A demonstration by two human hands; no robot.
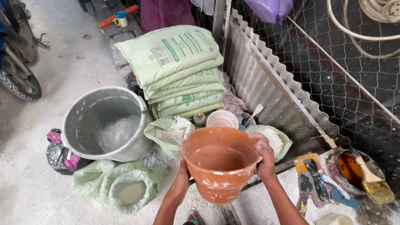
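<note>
Two bare forearms rise from the lower edge of the head view and carry an orange plastic bucket (219, 163), smeared with white, tilted so that its open mouth faces the camera; it is held in the air at the centre of the view, above the dusty concrete floor (30, 198). Left hand (181, 180) clasps the bucket's left wall below the rim, fingers wrapped behind it; right hand (264, 155) grips the right rim, fingers curled over the edge. From left to right: a blue motorbike (2, 48) stands at the upper left corner; a large metal pot (104, 124) with a whitish film inside sits on the floor, black plastic bags (58, 154) just beside its left wall; pale green open sacks (122, 184) holding white powder lie below the pot and just left of the left hand; a stack of pale green sacks (180, 69) rests behind the bucket against a corrugated metal sheet (270, 88); a small white bowl (222, 119) lies between the stack and the bucket. Right of the right hand, paint-stained trowels (315, 181) lie on a grey slab, and a wide paintbrush (373, 182) rests across a round tin. Wire mesh (340, 59) closes the right background.
</note>
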